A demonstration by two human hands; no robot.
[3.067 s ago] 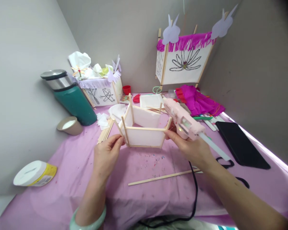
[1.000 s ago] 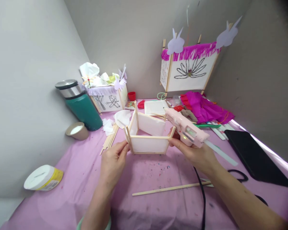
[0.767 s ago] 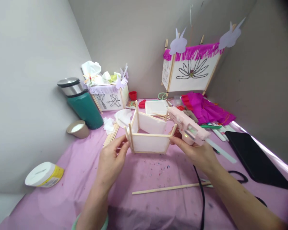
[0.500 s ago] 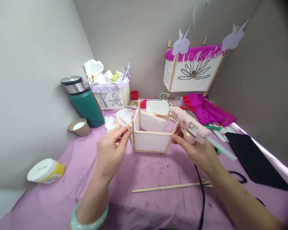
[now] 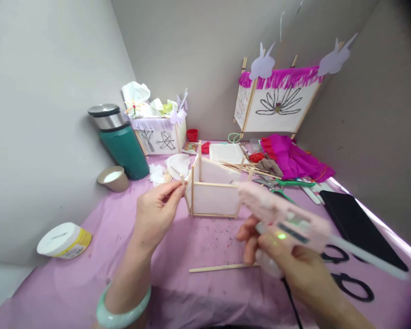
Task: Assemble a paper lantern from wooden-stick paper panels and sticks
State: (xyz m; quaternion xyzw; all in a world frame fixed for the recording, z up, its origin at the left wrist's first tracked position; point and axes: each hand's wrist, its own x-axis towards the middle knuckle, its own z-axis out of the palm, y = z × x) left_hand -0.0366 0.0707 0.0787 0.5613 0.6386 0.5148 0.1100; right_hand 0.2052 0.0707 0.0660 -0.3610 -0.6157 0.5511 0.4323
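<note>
Pink glue gun (image 5: 284,210) clamped in the right grip (image 5: 291,256), blurred; white glue stick (image 5: 370,258) jutting rightward from the rear, green light (image 5: 281,236) glowing above the thumb. Nozzle, as viewed, in front of the right end of the paper-sided wooden frame (image 5: 215,198); contact impossible to tell. Left grip (image 5: 157,210) pinched together, thumb and fingertips on a slanted stick (image 5: 182,177) at the frame's left end. Frame upright, between both grips and slightly beyond. Loose rod (image 5: 222,267) flat on the pink-clothed surface (image 5: 123,274), nearer than the frame, right end hidden by the right grip. Black scissors (image 5: 370,292) just right of the right grip; black phone (image 5: 363,228) farther beyond. White-lidded tub (image 5: 63,240) left of the left grip, well apart.
</note>
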